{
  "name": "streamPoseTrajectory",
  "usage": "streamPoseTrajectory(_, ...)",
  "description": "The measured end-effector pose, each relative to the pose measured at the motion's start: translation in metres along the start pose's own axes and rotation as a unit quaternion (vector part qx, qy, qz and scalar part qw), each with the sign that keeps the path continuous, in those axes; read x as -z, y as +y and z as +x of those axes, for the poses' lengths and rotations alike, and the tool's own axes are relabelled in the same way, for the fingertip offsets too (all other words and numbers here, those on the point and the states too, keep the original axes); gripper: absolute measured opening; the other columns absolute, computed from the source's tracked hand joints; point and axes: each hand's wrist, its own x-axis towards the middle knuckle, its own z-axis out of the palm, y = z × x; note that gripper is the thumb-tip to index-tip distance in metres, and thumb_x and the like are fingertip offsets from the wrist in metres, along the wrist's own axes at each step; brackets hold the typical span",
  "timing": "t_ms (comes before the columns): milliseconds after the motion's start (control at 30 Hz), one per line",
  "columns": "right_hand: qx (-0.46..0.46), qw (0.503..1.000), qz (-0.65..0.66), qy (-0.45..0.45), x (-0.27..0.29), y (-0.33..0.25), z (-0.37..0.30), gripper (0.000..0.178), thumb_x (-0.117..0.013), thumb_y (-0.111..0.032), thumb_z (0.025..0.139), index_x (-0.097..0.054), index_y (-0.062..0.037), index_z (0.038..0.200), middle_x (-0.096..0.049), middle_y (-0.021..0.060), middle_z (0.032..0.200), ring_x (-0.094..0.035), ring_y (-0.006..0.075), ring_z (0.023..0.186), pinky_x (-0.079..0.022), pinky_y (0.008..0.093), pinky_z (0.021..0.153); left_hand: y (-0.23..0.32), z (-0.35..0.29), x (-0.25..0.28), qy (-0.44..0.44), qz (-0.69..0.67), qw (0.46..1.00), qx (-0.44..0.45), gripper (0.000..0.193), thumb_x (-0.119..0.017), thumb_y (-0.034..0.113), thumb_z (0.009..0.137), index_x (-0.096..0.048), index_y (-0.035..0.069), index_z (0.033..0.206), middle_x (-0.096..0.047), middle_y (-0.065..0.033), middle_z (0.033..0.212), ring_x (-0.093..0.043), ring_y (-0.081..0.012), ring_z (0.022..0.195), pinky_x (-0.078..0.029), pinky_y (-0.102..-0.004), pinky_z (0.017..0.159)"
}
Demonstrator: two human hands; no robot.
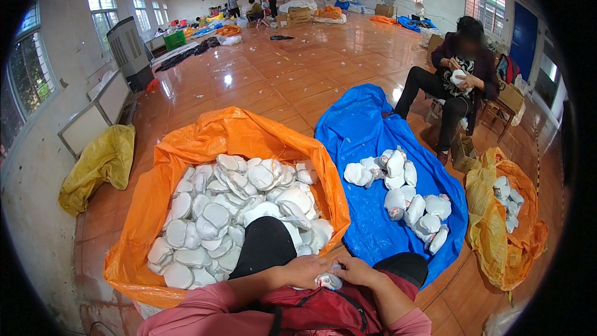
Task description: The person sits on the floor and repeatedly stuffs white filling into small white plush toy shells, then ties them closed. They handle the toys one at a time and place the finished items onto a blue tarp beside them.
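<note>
Over my lap, my left hand [308,271] is closed around a small white padded piece [328,282] with a grey, coloured patch showing. My right hand [353,270] meets it from the other side, fingers bent against the piece. Much of the piece is hidden by my fingers, and any small tool there is too small to make out. Just beyond my left knee, an orange sack [236,126] lies spread open, heaped with flat white oval pads [214,214]. On a blue sheet [364,109] to the right sit several puffy white stuffed pieces [413,208].
A yellow-orange sack [491,261] with white pieces lies at the far right. Beyond it, a seated person [460,74] handles a white piece. A yellow sack [102,162] leans by the left wall near a grey air cooler [129,53]. More people and piles are at the back.
</note>
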Motion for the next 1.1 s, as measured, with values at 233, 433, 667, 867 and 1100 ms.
streamPoseTrajectory(233, -0.005, 1.0, 0.007, -0.003, 0.002, -0.004, -0.002, 0.036, -0.06, -0.036, 0.09, -0.063, -0.0048, 0.107, -0.066, 0.0216, 0.101, -0.063, 0.0363, 0.093, -0.048, 0.0409, 0.081, 0.0, -0.001, -0.001, 0.007, 0.007, 1.0, -0.005, 0.053, -0.071, 0.021, 0.07, -0.052, 0.001, 0.115, -0.055, -0.0177, 0.103, -0.054, -0.0367, 0.102, -0.045, -0.0439, 0.088)
streamPoseTrajectory(433, -0.002, 0.999, 0.029, 0.018, -0.002, -0.002, -0.001, 0.038, -0.064, -0.038, 0.089, -0.063, -0.0051, 0.108, -0.066, 0.0191, 0.097, -0.063, 0.0348, 0.089, -0.049, 0.0412, 0.079, -0.002, -0.004, 0.004, 0.019, -0.003, 1.0, 0.018, 0.051, -0.072, 0.026, 0.07, -0.055, 0.004, 0.112, -0.057, -0.0158, 0.103, -0.055, -0.0357, 0.102, -0.045, -0.0433, 0.087)
streamPoseTrajectory(667, 0.106, 0.983, 0.118, 0.091, -0.005, 0.003, 0.007, 0.062, -0.079, -0.042, 0.074, -0.057, -0.0027, 0.117, -0.06, 0.0184, 0.103, -0.055, 0.0335, 0.101, -0.044, 0.04, 0.086, -0.009, -0.003, 0.033, 0.054, -0.064, 0.993, 0.084, 0.07, -0.079, 0.037, 0.066, -0.051, 0.006, 0.121, -0.062, -0.0176, 0.107, -0.06, -0.0366, 0.1, -0.048, -0.0412, 0.085)
streamPoseTrajectory(867, 0.074, 0.975, 0.105, 0.179, -0.008, -0.005, 0.006, 0.064, -0.078, -0.04, 0.076, -0.054, -0.0033, 0.123, -0.059, 0.0196, 0.109, -0.057, 0.0329, 0.104, -0.044, 0.0388, 0.09, -0.003, 0.006, 0.043, 0.019, -0.163, 0.98, 0.111, 0.099, -0.08, 0.038, 0.069, -0.023, 0.009, 0.144, -0.063, -0.0208, 0.111, -0.062, -0.0376, 0.1, -0.048, -0.0382, 0.087)
streamPoseTrajectory(1100, 0.067, 0.957, 0.216, 0.182, 0.002, -0.017, 0.011, 0.032, -0.067, -0.026, 0.088, -0.062, -0.0064, 0.112, -0.065, 0.0125, 0.101, -0.061, 0.02, 0.095, -0.047, 0.03, 0.084, -0.008, 0.008, 0.028, 0.108, -0.309, 0.94, 0.1, 0.098, -0.08, 0.035, 0.072, -0.021, 0.006, 0.146, -0.055, -0.0219, 0.125, -0.056, -0.0323, 0.114, -0.042, -0.036, 0.097)
